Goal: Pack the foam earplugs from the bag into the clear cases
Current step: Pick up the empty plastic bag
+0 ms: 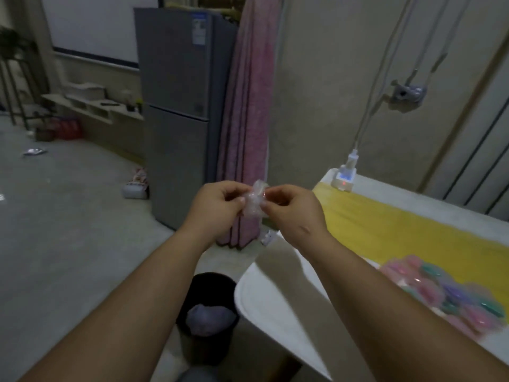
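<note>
Left hand (217,205) and right hand (289,208) both pinch one clear case (254,202) at frame centre, out past the table (275,299) edge; contents not readable. Bag (446,293) at lower right looks full of earplugs (399,271), so most packing is probably left. Free air around the hands, with the table edge and bin (206,321) below.

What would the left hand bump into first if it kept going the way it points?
The clear case that the left hand pinches; just past it, probably the right hand.
</note>
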A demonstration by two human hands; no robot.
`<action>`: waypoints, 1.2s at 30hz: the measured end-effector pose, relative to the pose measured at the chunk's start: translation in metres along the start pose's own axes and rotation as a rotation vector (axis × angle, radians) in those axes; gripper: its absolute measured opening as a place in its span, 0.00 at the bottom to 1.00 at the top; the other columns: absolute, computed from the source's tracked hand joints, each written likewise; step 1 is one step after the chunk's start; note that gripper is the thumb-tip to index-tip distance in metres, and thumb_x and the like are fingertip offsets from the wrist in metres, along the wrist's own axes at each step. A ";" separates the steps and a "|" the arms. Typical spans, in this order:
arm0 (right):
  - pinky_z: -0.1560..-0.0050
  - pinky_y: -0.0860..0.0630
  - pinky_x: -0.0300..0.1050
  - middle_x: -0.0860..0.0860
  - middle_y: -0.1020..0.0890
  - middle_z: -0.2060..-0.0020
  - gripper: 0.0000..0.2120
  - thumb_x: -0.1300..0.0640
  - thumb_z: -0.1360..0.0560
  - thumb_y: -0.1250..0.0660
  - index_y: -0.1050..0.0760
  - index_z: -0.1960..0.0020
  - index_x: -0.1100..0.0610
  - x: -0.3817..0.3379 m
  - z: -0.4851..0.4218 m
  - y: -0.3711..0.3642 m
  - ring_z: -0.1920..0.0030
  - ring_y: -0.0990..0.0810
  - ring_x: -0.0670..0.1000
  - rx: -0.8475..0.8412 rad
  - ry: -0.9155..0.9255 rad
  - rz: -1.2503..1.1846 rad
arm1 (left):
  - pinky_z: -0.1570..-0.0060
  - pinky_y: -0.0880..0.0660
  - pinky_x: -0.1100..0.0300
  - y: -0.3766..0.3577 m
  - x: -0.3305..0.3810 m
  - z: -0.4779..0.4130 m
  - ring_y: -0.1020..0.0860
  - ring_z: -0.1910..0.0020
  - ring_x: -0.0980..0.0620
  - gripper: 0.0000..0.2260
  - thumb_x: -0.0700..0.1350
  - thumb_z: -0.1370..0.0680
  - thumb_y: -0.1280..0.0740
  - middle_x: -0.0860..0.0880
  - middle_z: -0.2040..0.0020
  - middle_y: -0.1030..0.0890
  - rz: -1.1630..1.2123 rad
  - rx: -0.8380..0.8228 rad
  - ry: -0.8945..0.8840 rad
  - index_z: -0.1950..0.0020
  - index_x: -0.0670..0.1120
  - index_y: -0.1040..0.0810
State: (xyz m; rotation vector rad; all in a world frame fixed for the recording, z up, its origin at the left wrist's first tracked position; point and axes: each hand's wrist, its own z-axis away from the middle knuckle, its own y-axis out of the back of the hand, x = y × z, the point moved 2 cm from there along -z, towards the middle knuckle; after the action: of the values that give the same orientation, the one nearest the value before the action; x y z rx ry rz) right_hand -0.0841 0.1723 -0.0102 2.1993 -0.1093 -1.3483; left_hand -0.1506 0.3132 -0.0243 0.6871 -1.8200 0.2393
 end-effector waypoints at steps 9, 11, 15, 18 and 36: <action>0.62 0.29 0.40 0.46 0.20 0.60 0.10 0.56 0.30 0.27 0.27 0.64 0.48 0.016 -0.040 -0.081 0.58 0.21 0.49 -0.233 -0.072 0.311 | 0.57 0.19 0.49 0.039 -0.084 -0.017 0.19 0.63 0.49 0.11 0.35 0.29 0.28 0.48 0.64 0.18 -0.170 0.159 0.197 0.62 0.52 0.21; 0.61 0.27 0.42 0.49 0.19 0.58 0.10 0.59 0.29 0.29 0.27 0.64 0.48 0.019 -0.052 -0.092 0.57 0.20 0.50 -0.299 -0.097 0.374 | 0.56 0.18 0.48 0.039 -0.101 -0.023 0.18 0.61 0.48 0.11 0.36 0.29 0.28 0.47 0.63 0.18 -0.163 0.162 0.253 0.62 0.52 0.21; 0.55 0.24 0.43 0.49 0.18 0.56 0.10 0.63 0.28 0.31 0.24 0.63 0.49 0.031 -0.075 -0.112 0.53 0.20 0.51 -0.404 -0.115 0.472 | 0.54 0.18 0.51 0.035 -0.130 -0.038 0.18 0.59 0.49 0.10 0.35 0.28 0.30 0.47 0.60 0.17 -0.119 0.151 0.328 0.59 0.51 0.20; 0.50 0.20 0.46 0.52 0.16 0.54 0.06 0.62 0.28 0.31 0.20 0.59 0.53 0.043 -0.092 -0.125 0.52 0.19 0.53 -0.448 -0.142 0.522 | 0.57 0.20 0.58 0.030 -0.147 -0.051 0.19 0.62 0.52 0.10 0.33 0.28 0.31 0.46 0.58 0.16 -0.096 0.126 0.382 0.52 0.45 0.18; 0.54 0.17 0.50 0.56 0.15 0.57 0.10 0.61 0.28 0.32 0.18 0.48 0.60 0.063 -0.114 -0.152 0.56 0.15 0.56 -0.655 -0.198 0.614 | 0.62 0.29 0.65 0.040 -0.184 -0.064 0.23 0.61 0.60 0.11 0.38 0.26 0.33 0.59 0.61 0.21 -0.252 0.161 0.350 0.58 0.55 0.21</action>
State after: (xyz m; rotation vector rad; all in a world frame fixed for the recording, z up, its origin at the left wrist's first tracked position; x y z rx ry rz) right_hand 0.0116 0.3254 -0.0965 1.3318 -0.3339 -1.0425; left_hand -0.0834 0.4381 -0.1635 0.9182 -1.3764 0.3187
